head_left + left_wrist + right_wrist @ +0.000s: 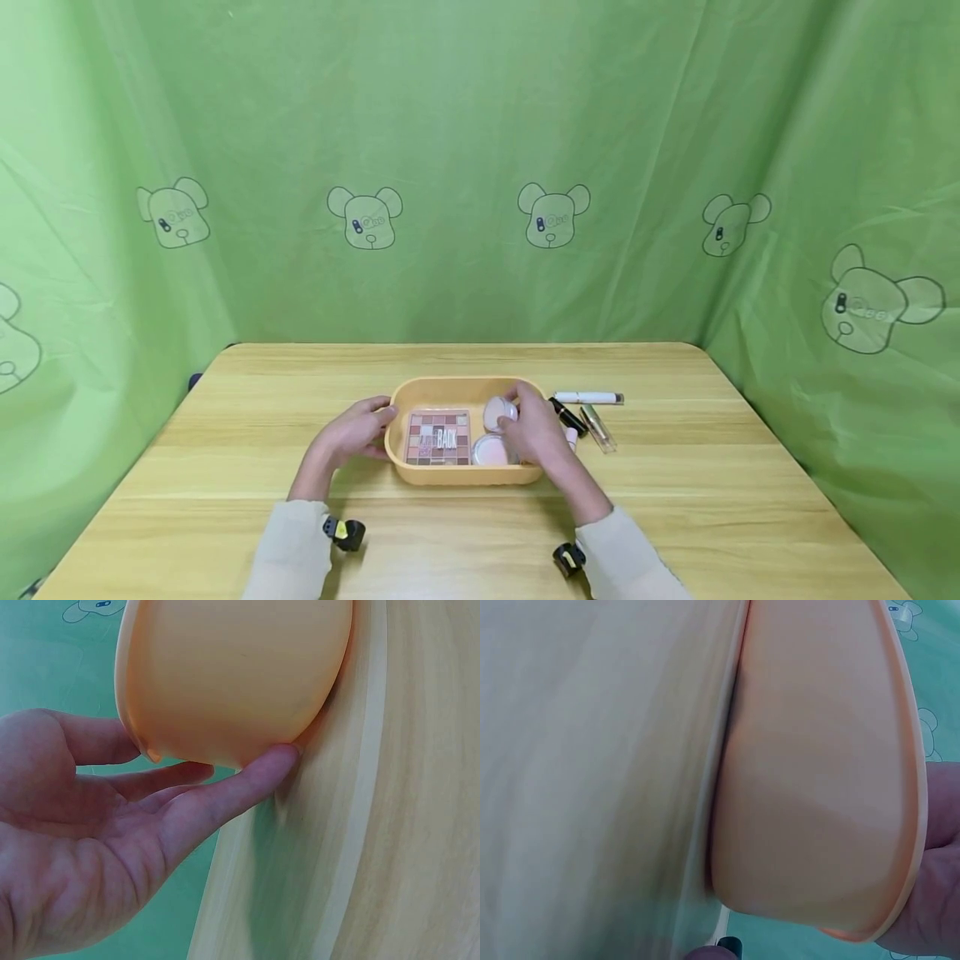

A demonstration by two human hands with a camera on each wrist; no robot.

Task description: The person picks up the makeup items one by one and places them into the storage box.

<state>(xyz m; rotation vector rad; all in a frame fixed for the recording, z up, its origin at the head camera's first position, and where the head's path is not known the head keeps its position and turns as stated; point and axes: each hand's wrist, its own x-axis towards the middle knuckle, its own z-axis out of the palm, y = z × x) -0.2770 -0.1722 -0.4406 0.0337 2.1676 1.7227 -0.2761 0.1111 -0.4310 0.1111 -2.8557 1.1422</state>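
Note:
A shallow yellow-orange plastic basin (467,475) sits on the table. At its left end my left hand (354,431) holds it, thumb over the rim and fingers against the outer wall (240,682). My right hand (534,427) reaches over the right end and grips a round pale pink compact (495,412) inside the basin. Below that lies another round compact (491,451) with a clear rim, and to the left a flat eyeshadow palette (438,437) with lettering. The right wrist view shows only part of the right hand (930,889); the wall hides its fingers.
Right of the basin on the wooden table (675,500) lie a white pen-like tube (588,398), a black tube (567,417) and a gold-and-clear lipstick tube (597,428). A pink-white item (572,437) shows partly behind the right hand. Green curtains (465,283) surround the table.

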